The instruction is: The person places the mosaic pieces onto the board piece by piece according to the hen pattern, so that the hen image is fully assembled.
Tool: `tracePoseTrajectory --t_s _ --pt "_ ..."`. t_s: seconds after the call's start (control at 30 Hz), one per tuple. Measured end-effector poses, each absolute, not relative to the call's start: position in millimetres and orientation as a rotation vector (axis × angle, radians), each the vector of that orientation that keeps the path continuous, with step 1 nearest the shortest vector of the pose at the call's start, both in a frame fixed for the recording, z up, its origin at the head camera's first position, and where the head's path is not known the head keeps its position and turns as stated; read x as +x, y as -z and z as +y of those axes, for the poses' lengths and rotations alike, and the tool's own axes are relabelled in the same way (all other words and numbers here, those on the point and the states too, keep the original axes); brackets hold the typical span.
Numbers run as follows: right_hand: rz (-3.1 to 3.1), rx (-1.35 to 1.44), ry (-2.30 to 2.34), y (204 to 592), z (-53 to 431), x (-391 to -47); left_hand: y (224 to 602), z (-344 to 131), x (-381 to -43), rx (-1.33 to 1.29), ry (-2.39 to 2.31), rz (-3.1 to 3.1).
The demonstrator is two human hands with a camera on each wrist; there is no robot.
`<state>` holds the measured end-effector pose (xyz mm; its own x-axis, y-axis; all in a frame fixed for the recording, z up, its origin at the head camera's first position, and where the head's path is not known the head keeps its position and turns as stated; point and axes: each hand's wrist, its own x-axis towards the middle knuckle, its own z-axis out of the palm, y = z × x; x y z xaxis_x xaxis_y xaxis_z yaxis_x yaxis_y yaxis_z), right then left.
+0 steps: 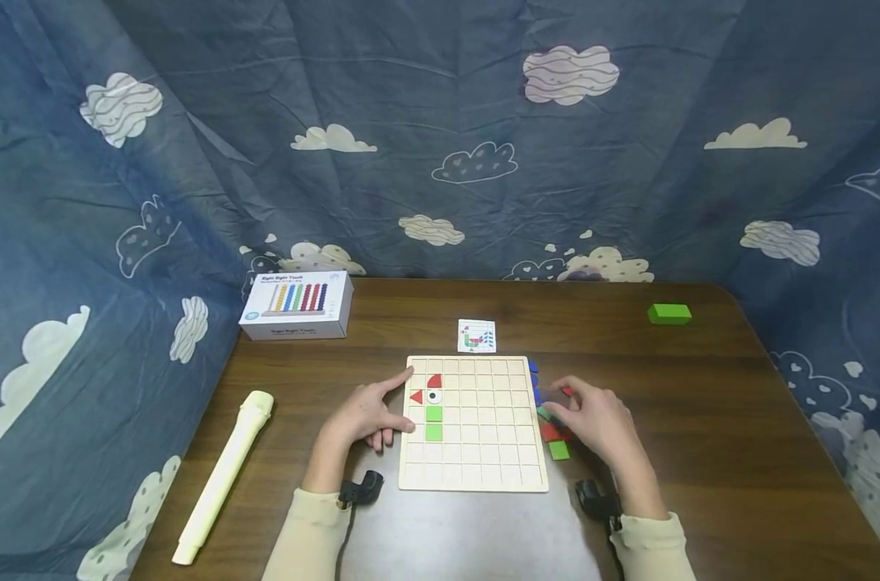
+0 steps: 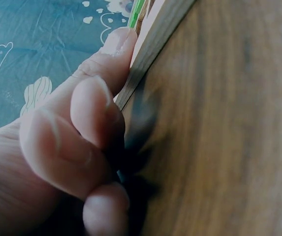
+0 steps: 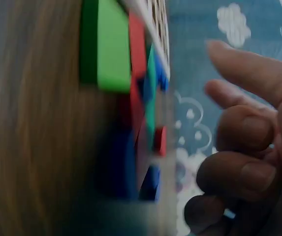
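A pale wooden grid board [image 1: 476,452] lies in front of me. Near its left side sit a red rounded piece [image 1: 435,380], a red triangle [image 1: 416,397], an eye tile [image 1: 433,396] and two green squares [image 1: 434,414]. My left hand [image 1: 360,413] touches the board's left edge with thumb and index finger spread apart; its other fingers bend underneath. Over loose pieces at the board's right edge hovers my right hand [image 1: 598,415], thumb and index apart with nothing between them. Among these pieces are a green block [image 3: 113,46], red ones [image 3: 137,44] and blue ones [image 3: 118,167], partly hidden in the head view.
Behind the board lies a small picture card [image 1: 477,336]. A white box [image 1: 295,305] stands at the back left, and a cream-coloured tube [image 1: 224,476] lies on the left. At the back right sits a green block [image 1: 669,314]. Patterned blue cloth surrounds the table.
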<state>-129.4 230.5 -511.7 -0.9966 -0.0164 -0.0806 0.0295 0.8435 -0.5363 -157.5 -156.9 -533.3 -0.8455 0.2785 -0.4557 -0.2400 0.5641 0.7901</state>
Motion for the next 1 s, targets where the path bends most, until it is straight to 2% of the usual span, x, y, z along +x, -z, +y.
tracePoseTrajectory --t_s 0.3,0.63,1.0 --pt "2.878 0.05 0.702 528.2 236.3 -123.9 538.3 -157.5 -153.9 0.065 -1.252 2.236" --pt "2.897 0.045 0.634 536.8 229.0 -108.9 547.7 -160.1 -134.3 0.024 -1.282 2.21" --pt "3.018 -0.026 0.604 530.9 228.2 -129.9 539.1 -157.6 -155.7 0.035 -1.277 2.259"
